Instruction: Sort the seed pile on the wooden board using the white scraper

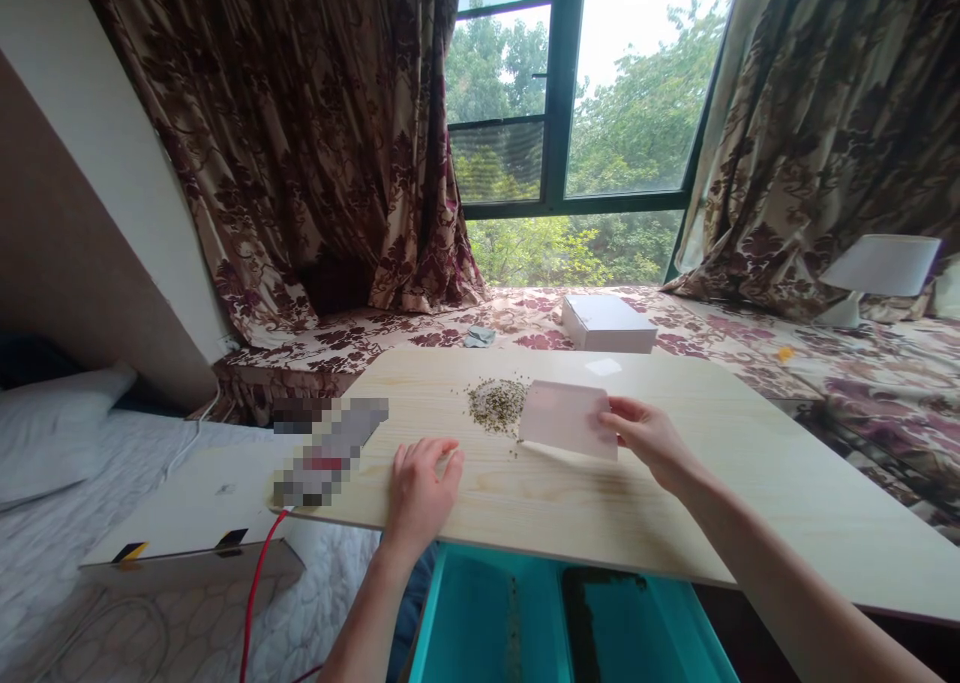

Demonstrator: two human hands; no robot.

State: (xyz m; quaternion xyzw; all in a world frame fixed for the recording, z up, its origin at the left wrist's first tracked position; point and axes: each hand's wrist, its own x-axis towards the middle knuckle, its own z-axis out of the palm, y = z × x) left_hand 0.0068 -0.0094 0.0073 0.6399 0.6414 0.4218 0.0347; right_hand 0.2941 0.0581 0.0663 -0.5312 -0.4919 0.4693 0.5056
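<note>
My right hand [637, 429] pinches the right edge of a thin, translucent pale plastic sheet [566, 418], which is tilted over the wooden tabletop [675, 503]. The sheet's left edge meets a loose pile of small dark and light grains or seeds [496, 404], with a few bits scattered around it. To the left of the pile, my left hand [426, 478] rests on the table, fingers loosely bent and holding nothing. Below the table's near edge is a turquoise bin [487, 613] with two compartments; dark material clings inside the right one.
A blurred-out device [330, 453] lies at the table's left end, with a red cable [259, 583] hanging down. Beyond the table are a white box [609, 323] and a small grey cloth [478, 336]. A flat carton [202, 523] lies on the bed at left. A lamp [877, 268] stands far right.
</note>
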